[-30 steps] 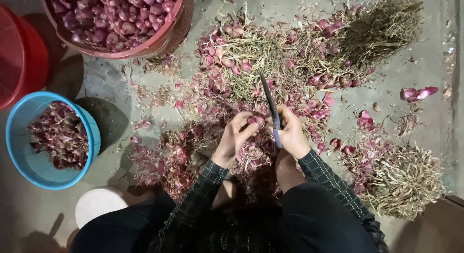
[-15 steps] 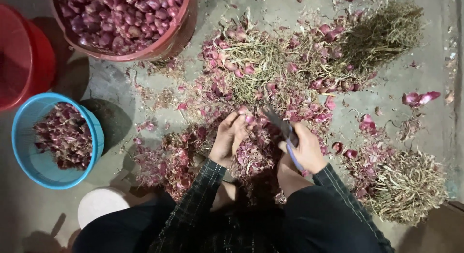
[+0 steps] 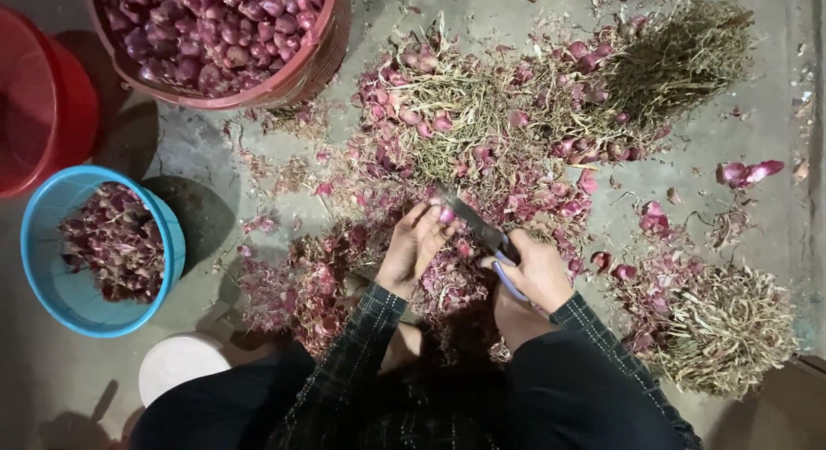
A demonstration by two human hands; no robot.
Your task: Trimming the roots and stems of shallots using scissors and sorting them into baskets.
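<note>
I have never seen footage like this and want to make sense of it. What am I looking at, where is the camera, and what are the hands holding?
There is no machine here: a person works with two bare hands, and the one picture comes from a camera worn on their head, looking down at their lap and the grey concrete floor. The left hand pinches a small purple-red shallot at its fingertips. The right hand grips a knife with a blue handle, its blade angled toward that bulb. Around the hands lies a litter of loose purple skins, and ahead a heap of untrimmed shallots with dry straw-like stalks. A second pile of dry stalks lies to the right. On the left stands a blue plastic basket of peelings, and above it a red woven basket full of cleaned bulbs.
</note>
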